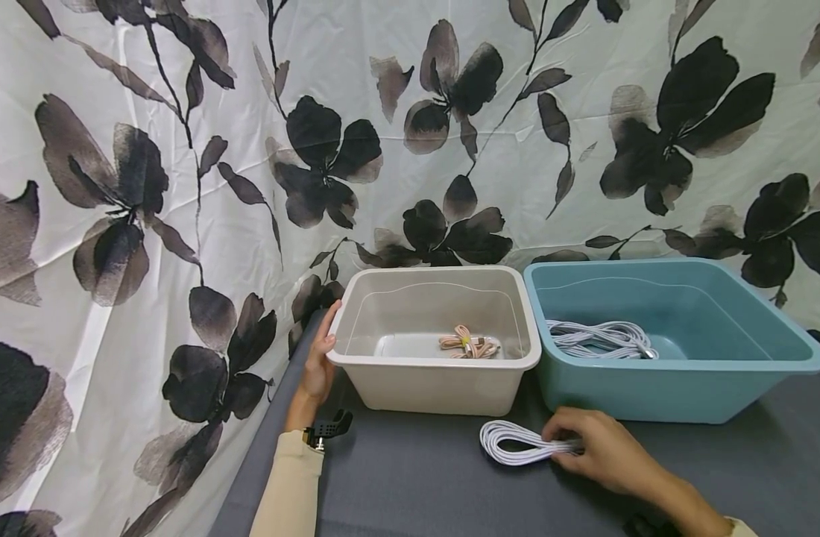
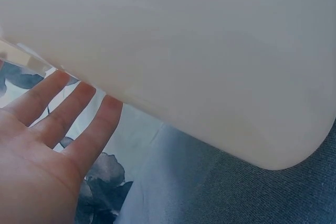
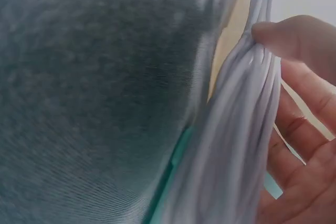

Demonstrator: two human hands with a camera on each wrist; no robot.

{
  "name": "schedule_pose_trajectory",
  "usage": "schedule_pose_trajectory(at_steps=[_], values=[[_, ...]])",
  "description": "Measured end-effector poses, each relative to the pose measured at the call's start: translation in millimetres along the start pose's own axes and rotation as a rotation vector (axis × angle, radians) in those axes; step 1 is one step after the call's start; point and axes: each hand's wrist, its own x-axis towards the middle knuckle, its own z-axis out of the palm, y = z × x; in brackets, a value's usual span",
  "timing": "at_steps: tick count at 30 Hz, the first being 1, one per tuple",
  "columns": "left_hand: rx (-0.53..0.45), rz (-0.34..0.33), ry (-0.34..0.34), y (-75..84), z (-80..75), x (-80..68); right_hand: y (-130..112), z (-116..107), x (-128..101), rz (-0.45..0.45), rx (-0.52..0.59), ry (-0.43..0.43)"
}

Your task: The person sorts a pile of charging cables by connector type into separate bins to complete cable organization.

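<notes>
My right hand (image 1: 601,451) pinches one end of a coiled white cable (image 1: 517,442), low over the grey tabletop in front of the two bins. Up close in the right wrist view, thumb and fingers squeeze the gathered strands (image 3: 236,103). The left hand (image 1: 317,369) rests on the left side of a beige plastic bin (image 1: 430,388). Its fingers (image 2: 97,129) lie nearly straight against the bin wall in the left wrist view. Inside the beige bin is a small pinkish cable bundle (image 1: 467,344) with a yellow tie.
Right beside the beige bin stands a larger blue bin (image 1: 651,391), with coiled white cables (image 1: 601,339) at its left end. A grey cloth (image 1: 410,477) covers the table. Behind the bins hangs a white floral curtain (image 1: 356,60). A black watch strap (image 1: 329,426) circles the left wrist.
</notes>
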Motion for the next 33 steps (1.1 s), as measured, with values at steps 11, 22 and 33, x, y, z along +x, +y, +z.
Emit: schedule_pose_trajectory(at_steps=[11, 22, 33], values=[[-0.014, 0.006, 0.003, -1.0, 0.6, 0.3, -3, -16, 5, 0.028, 0.212, -0.011], [-0.013, -0.005, -0.001, -1.9, -0.2, -0.7, -19, -39, 7, 0.021, 0.21, -0.014], [-0.022, 0.008, -0.013, -3.0, -0.9, -0.8, -29, -59, 8, -0.058, 0.215, -0.046]])
